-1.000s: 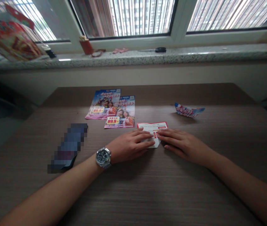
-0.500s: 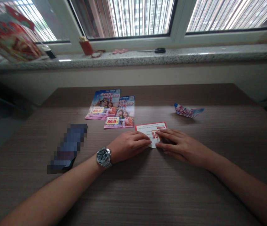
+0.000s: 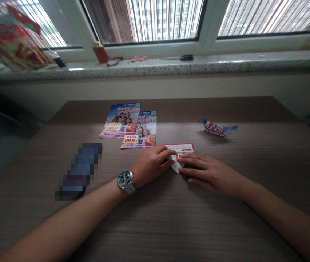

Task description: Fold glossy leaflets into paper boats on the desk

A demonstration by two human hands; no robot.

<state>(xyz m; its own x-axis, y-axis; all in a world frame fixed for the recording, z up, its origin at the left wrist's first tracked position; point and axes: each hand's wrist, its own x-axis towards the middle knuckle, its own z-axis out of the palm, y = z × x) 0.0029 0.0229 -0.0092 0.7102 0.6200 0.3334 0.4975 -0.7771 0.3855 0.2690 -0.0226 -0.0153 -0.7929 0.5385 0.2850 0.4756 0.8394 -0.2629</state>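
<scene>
A small white leaflet with a red border lies partly folded on the brown wooden table. My left hand, with a steel watch on its wrist, curls its fingers over the leaflet's left part and pinches a fold. My right hand lies flat with fingers stretched out, its fingertips pressing the leaflet's right part against the table. Most of the leaflet is hidden under both hands.
Two colourful flyers lie overlapped behind my left hand. A folded paper boat sits at the back right. A dark pixelated object lies to the left. The stone window sill holds a red cup, bags and small items.
My left hand has slid forward and right over the leaflet and curled its fingers. The visible part of the leaflet has shrunk. My right hand has barely moved.
</scene>
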